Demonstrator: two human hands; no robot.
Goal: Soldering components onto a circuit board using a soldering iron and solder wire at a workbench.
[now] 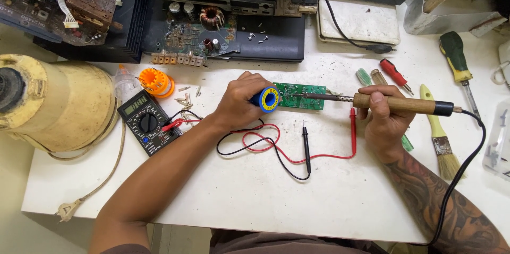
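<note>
Your left hand (240,101) sits at the centre of the frame, fingers curled shut around a blue solder spool (267,99) with a yellow face, held just at the left end of the green circuit board (300,95). Your right hand (383,121), right of centre, is closed around the wooden handle of the soldering iron (382,102); its metal tip lies over the board.

Below your hands, the black probe (306,145) and the red probe (353,126) lie on the white surface (265,201), their leads looping left to the multimeter (147,122). An orange ring-shaped holder (156,81) and loose screws lie just above the meter.

At the left edge a large cream cylinder (58,102) overhangs the surface, its cord and plug trailing toward the lower left corner. Across the top, opened electronics chassis (212,26) crowd the far side. On the right lie screwdrivers (396,75), a yellow-handled brush (440,137) and a green-handled tool (457,60). The iron's black cord runs off the lower right.

The widest bare stretch of surface is the lower centre, between your forearms, up to the near edge.
</note>
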